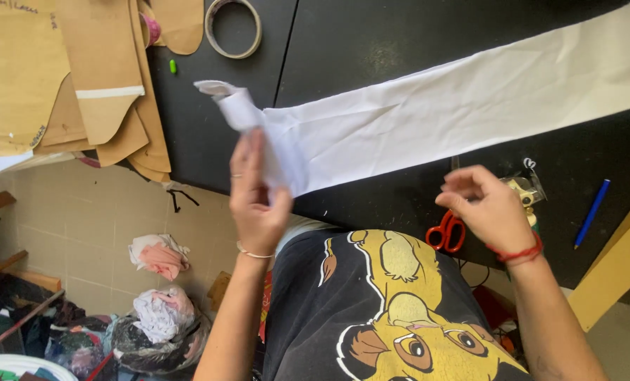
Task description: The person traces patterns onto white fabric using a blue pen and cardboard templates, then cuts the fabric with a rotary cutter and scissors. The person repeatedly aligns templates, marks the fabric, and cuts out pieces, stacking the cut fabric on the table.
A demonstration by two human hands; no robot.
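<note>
Left hand (257, 201) fingers pinched shut on near end of white fabric strip (442, 106), lifted off black bench (371, 42); rest lies diagonally across bench. Right hand (486, 204) loosely curled, apparently empty, above red scissors (447, 231). Risk: one-handed hold lets strip twist or slide off bench edge.

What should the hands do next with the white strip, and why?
Probably bring the right hand over to the folded end of the white fabric strip. The left hand pinches that end, lifted and curled above the black table, while the right hand holds no part of the strip, near the red scissors.
</note>
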